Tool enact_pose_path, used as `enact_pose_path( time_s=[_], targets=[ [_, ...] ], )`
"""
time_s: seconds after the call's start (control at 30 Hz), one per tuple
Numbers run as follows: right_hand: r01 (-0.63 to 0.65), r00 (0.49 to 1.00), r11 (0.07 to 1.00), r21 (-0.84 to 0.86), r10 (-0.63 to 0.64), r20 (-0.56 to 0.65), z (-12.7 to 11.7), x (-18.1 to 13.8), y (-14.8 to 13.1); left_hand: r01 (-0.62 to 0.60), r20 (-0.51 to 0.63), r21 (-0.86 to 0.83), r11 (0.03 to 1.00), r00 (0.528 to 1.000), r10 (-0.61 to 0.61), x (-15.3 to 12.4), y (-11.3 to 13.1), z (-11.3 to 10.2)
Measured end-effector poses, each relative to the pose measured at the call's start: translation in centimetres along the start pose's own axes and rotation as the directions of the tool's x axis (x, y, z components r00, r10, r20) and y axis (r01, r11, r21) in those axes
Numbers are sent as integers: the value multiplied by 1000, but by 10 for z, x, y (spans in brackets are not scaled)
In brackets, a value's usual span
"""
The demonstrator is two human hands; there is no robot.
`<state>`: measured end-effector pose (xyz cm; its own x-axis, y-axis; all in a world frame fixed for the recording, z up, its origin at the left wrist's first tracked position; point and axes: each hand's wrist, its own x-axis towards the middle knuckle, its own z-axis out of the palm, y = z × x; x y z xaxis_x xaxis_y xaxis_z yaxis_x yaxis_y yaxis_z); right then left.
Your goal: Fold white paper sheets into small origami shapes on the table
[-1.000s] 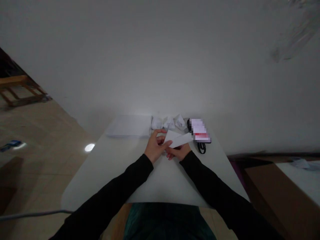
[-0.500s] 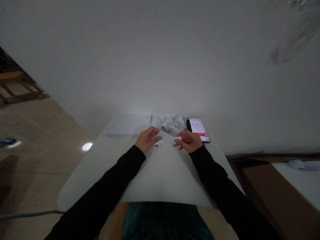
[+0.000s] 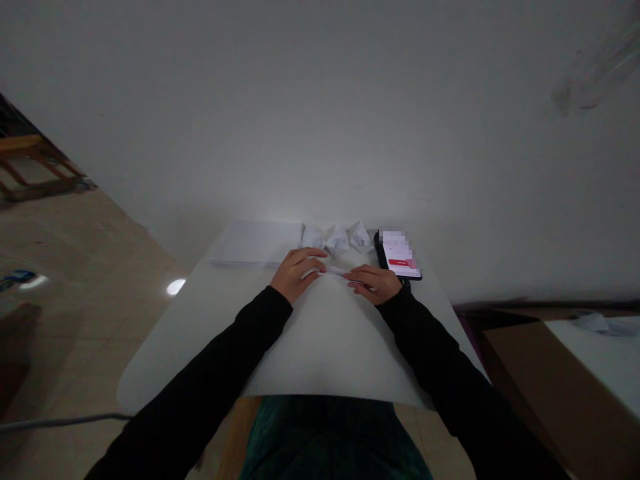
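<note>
A folded white paper (image 3: 336, 272) lies flat on the white table (image 3: 320, 347), between my two hands. My left hand (image 3: 298, 273) rests on its left end with the fingers stretched across it. My right hand (image 3: 375, 283) presses its right end with the fingers extended flat. Most of the paper is hidden under the hands. Black sleeves cover both arms.
A stack of white sheets (image 3: 257, 243) lies at the table's far left. Three small folded paper pieces (image 3: 337, 238) sit in a row behind my hands. A phone with a lit screen (image 3: 399, 255) lies at the far right. A brown surface (image 3: 550, 373) stands to the right.
The paper was held up in both hands a second ago; it has come down onto the table, and both hands now press it flat.
</note>
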<state>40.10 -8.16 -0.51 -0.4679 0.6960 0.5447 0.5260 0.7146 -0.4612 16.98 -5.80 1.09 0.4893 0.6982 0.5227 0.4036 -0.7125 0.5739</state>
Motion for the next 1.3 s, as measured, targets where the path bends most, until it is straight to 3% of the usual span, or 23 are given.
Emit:
enact_pose_path(
  time_s=[0.13, 0.33, 0.4, 0.47, 0.57, 0.67, 0.77, 0.83, 0.93, 1.03, 1.17, 1.3],
  targets=[
    [-7, 991, 987, -162, -14, -131, 4, -3, 3, 122, -126, 46, 991, 985, -116, -3, 13, 10],
    [-110, 950, 965, -237, 32, -311, 1, -9, -6, 348, -170, -276, 896, 900, -402, -5, 32, 26],
    [-145, 943, 969, -198, 75, -325, 3, -10, -10, 340, -135, -475, 812, 883, -449, -3, 33, 28],
    [-173, 941, 973, -154, 118, -317, 8, -10, -13, 332, -22, -662, 672, 888, -460, -2, 33, 30],
    [-171, 957, 980, -102, 140, -254, 17, -11, -15, 373, 83, -776, 509, 860, -504, -2, 32, 35],
    [-120, 977, 992, -27, 113, -183, 21, -9, -16, 401, 56, -778, 483, 811, -583, -4, 29, 40],
    [-77, 964, 996, 54, 88, -252, 18, -4, -19, 386, 32, -776, 499, 814, -580, -5, 26, 40],
    [-111, 938, 989, 98, 136, -319, 15, -2, -22, 383, 30, -772, 507, 819, -573, -6, 25, 39],
    [-244, 892, 946, 211, 305, -335, 16, -1, -27, 400, 27, -751, 525, 813, -581, -6, 25, 39],
    [-346, 809, 819, 457, 508, -297, 23, -2, -29, 404, 9, -735, 544, 809, -588, -6, 26, 40],
    [-344, 680, 602, 721, 689, -250, 33, -1, -29, 385, -17, -727, 569, 818, -575, -7, 28, 43],
    [-308, 634, 546, 779, 729, -260, 33, 1, -30, 373, -42, -702, 607, 829, -558, -7, 33, 44]
  ],
)
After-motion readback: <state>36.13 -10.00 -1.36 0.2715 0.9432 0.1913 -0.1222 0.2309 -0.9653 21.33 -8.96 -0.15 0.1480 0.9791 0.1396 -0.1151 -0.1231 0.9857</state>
